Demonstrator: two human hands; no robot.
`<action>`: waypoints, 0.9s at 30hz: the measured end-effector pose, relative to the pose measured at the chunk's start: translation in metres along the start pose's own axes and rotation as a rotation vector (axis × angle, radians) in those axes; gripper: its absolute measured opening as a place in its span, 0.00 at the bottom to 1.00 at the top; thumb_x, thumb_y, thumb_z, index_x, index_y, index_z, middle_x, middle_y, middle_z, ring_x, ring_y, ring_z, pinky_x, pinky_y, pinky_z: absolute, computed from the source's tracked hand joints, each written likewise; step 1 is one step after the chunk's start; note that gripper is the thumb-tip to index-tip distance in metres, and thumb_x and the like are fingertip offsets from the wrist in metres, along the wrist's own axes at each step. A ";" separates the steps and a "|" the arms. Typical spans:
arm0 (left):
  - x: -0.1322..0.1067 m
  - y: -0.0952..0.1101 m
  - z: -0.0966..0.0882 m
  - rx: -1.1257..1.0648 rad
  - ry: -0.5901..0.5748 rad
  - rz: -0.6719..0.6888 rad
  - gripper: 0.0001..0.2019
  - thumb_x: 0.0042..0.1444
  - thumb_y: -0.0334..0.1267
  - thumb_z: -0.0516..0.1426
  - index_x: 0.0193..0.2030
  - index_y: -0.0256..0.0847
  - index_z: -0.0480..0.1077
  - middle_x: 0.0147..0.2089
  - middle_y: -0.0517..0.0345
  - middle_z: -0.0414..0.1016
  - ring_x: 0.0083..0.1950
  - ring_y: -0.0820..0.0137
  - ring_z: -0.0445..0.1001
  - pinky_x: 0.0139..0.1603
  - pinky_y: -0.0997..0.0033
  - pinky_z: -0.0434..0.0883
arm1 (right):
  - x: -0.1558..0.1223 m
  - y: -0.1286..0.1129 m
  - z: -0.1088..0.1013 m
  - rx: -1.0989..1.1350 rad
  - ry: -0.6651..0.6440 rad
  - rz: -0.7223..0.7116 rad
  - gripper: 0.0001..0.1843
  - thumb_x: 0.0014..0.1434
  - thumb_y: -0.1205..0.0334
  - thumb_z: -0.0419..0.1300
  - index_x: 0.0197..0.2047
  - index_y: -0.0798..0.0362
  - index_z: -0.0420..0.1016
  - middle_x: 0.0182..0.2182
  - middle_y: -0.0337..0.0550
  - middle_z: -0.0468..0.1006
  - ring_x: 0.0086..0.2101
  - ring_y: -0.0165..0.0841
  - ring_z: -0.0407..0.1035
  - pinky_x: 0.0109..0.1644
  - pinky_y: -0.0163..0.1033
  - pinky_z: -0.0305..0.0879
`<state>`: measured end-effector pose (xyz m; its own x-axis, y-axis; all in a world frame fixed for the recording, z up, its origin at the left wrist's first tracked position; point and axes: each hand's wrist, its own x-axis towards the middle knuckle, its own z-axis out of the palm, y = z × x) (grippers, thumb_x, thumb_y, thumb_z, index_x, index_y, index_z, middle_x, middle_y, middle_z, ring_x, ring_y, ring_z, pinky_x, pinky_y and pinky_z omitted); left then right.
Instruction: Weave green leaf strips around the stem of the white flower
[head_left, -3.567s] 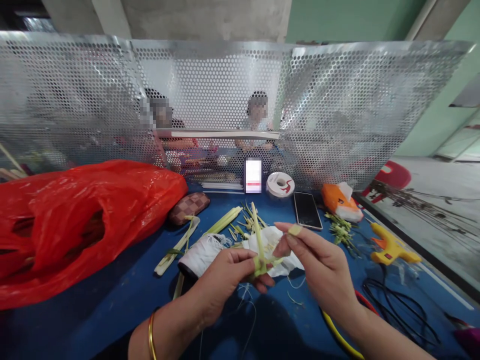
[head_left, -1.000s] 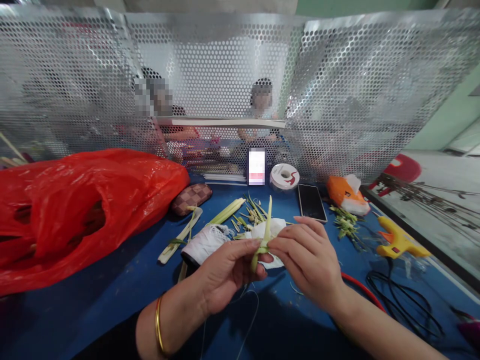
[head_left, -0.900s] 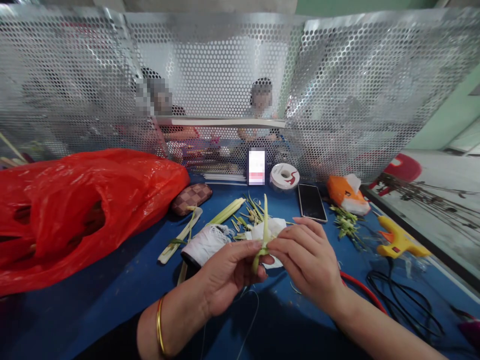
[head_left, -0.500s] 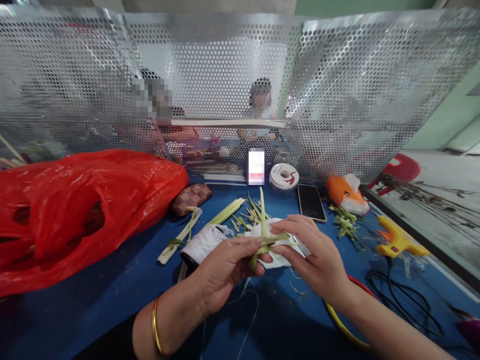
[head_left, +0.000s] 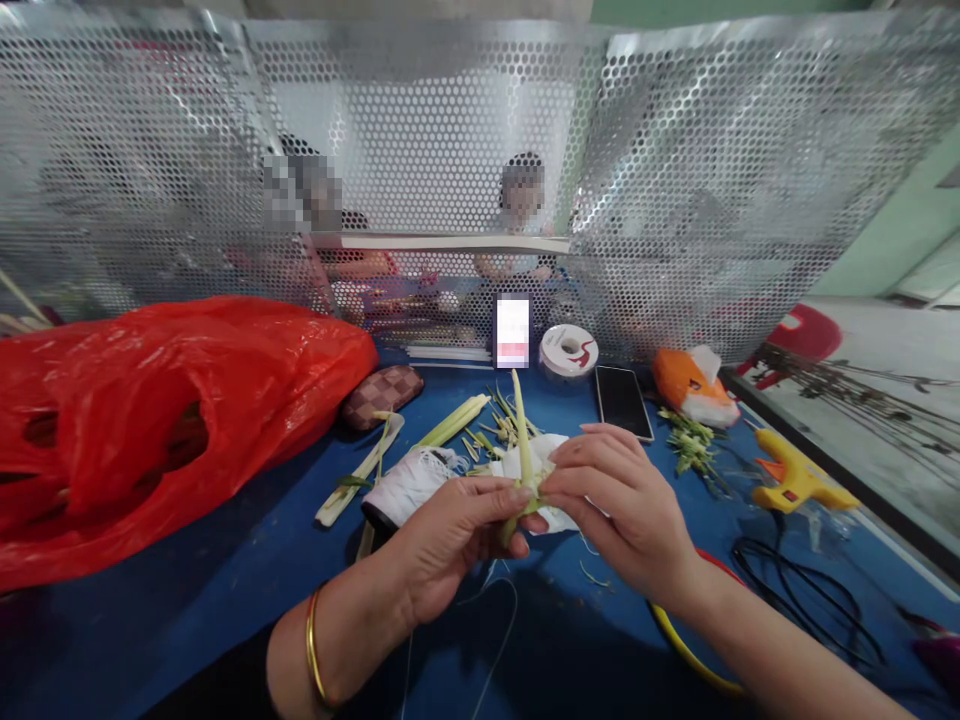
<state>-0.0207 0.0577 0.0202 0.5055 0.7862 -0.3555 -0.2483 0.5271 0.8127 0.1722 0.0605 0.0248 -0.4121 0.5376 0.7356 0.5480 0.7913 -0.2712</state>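
Observation:
My left hand [head_left: 457, 545], with a gold bangle at the wrist, pinches the base of a folded pale green leaf [head_left: 523, 430] between thumb and fingers. One narrow tip of it points up and away from me. From the right, my right hand [head_left: 630, 500] closes thumb and fingertips on the same leaf near its base; the exact grip is partly hidden. Behind the hands lies a white paper tissue [head_left: 559, 518]. Left of it rests a white, black-rimmed bundle with loose threads [head_left: 411, 488]. Cut green stalks [head_left: 454, 422] and small leaf scraps [head_left: 506, 430] lie beyond.
A red plastic bag [head_left: 225, 370] covers the left side, beside a checkered pouch [head_left: 384, 397]. Farther back are a lit phone [head_left: 513, 335], a ribbon roll [head_left: 568, 352], a dark phone [head_left: 624, 403] and a tissue pack [head_left: 694, 385]. A yellow glue gun [head_left: 799, 475] with cable lies right.
My right hand's fingers have drawn together at the base of the leaf, and the side flap that stuck out to the right is now folded in or hidden. My left hand has barely moved.

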 end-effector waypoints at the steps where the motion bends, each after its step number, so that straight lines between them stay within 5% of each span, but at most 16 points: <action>1: 0.000 0.001 0.000 0.015 -0.006 -0.006 0.11 0.49 0.42 0.65 0.32 0.34 0.78 0.30 0.55 0.76 0.25 0.78 0.69 0.31 0.79 0.67 | 0.000 0.000 0.000 -0.022 -0.004 -0.007 0.07 0.63 0.66 0.57 0.36 0.50 0.76 0.32 0.39 0.78 0.37 0.33 0.73 0.54 0.47 0.61; 10: -0.001 0.003 0.002 0.047 -0.043 -0.013 0.15 0.54 0.46 0.62 0.37 0.33 0.78 0.32 0.52 0.77 0.25 0.78 0.71 0.31 0.78 0.67 | 0.000 0.002 -0.001 -0.185 0.003 -0.164 0.13 0.65 0.71 0.53 0.37 0.50 0.78 0.28 0.39 0.76 0.35 0.31 0.73 0.55 0.46 0.58; 17: -0.001 0.001 0.004 0.089 -0.067 0.004 0.18 0.54 0.50 0.61 0.33 0.33 0.78 0.30 0.53 0.76 0.25 0.77 0.71 0.31 0.78 0.67 | -0.005 -0.001 0.002 -0.283 -0.064 -0.279 0.09 0.64 0.70 0.55 0.39 0.52 0.76 0.30 0.40 0.78 0.40 0.33 0.73 0.59 0.47 0.53; 20: -0.001 0.000 0.004 0.105 -0.001 0.037 0.19 0.53 0.52 0.61 0.35 0.35 0.79 0.31 0.53 0.76 0.25 0.78 0.70 0.30 0.79 0.66 | -0.005 -0.001 0.005 -0.189 -0.030 -0.111 0.08 0.65 0.64 0.56 0.44 0.52 0.74 0.36 0.44 0.79 0.42 0.36 0.72 0.56 0.47 0.58; 23: -0.001 0.001 0.005 0.133 0.073 0.094 0.19 0.53 0.52 0.61 0.37 0.36 0.79 0.31 0.54 0.77 0.24 0.79 0.69 0.30 0.79 0.66 | -0.005 0.003 0.008 0.001 -0.038 0.220 0.19 0.64 0.57 0.56 0.56 0.54 0.67 0.45 0.51 0.77 0.46 0.40 0.70 0.50 0.47 0.66; 27: -0.001 0.001 0.005 0.155 0.101 0.126 0.19 0.55 0.53 0.59 0.39 0.37 0.78 0.32 0.54 0.77 0.24 0.78 0.70 0.30 0.78 0.66 | -0.003 0.004 0.011 0.387 -0.233 0.507 0.12 0.64 0.56 0.54 0.47 0.52 0.73 0.38 0.44 0.80 0.38 0.36 0.73 0.42 0.40 0.68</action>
<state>-0.0172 0.0557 0.0236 0.3907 0.8754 -0.2846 -0.1705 0.3727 0.9122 0.1678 0.0648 0.0145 -0.3423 0.8843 0.3176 0.4330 0.4484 -0.7819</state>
